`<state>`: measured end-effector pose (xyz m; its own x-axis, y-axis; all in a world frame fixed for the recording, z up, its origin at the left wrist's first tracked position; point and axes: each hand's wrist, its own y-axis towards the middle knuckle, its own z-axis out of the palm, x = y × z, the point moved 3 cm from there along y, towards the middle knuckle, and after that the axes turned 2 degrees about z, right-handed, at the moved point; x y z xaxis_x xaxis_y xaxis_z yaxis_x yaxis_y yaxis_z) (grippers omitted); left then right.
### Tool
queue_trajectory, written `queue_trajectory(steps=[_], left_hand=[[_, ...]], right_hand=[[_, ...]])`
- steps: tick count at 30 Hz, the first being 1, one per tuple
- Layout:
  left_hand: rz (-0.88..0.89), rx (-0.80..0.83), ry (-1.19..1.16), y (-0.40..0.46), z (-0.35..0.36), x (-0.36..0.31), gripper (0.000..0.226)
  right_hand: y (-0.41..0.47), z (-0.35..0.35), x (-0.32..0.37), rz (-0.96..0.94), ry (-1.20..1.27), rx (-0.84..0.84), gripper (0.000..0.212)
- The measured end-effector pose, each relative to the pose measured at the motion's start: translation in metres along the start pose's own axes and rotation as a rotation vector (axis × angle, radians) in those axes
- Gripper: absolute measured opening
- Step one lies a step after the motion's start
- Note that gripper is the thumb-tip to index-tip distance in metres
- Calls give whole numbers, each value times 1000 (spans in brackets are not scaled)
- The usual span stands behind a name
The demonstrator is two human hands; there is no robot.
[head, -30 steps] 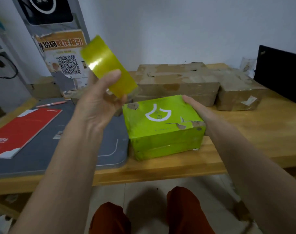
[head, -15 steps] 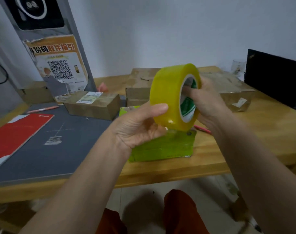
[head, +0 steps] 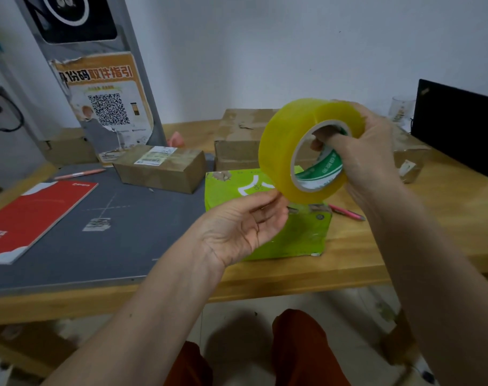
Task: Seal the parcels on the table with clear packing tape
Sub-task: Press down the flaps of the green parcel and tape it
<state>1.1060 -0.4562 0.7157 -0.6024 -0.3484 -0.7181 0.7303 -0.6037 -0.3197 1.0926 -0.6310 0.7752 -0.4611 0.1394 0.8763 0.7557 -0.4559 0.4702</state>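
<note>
Above the green parcel (head: 268,215), right hand (head: 368,154) grips yellowish tape roll (head: 287,143); left hand (head: 245,227) relaxed.

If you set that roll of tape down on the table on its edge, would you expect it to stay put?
Probably not: the tape roll is a wide round hoop, so on edge it would likely roll along the smooth wooden table. Laid flat it should sit steady. It looks nearly full, so probably fairly heavy for its size; the right hand hooks fingers through its core.

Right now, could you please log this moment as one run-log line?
right hand: grips tape roll | left hand: open, fingertips at roll | green parcel: untaped
</note>
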Motion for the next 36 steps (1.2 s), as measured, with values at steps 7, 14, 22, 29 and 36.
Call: queue_trajectory(steps=[7,14,22,29,36], left_hand=[[98,-116,200,4,-8,-12,38],[235,-257,545,8,-22,-47,21],[556,-538,1680,25,3,-37,30],[489,-577,2034,36,4,-26,23],[565,-724,1792,31,-11,-37,65]], right_hand=[[-6,0,5,-80,-141,-44,33],[1,-27,-2,-182,-479,-60,46],[-2,-29,3,-235,-744,73,55],[8,-12,-3,-340,-924,242,57],[11,-5,-4,-400,-964,259,60]])
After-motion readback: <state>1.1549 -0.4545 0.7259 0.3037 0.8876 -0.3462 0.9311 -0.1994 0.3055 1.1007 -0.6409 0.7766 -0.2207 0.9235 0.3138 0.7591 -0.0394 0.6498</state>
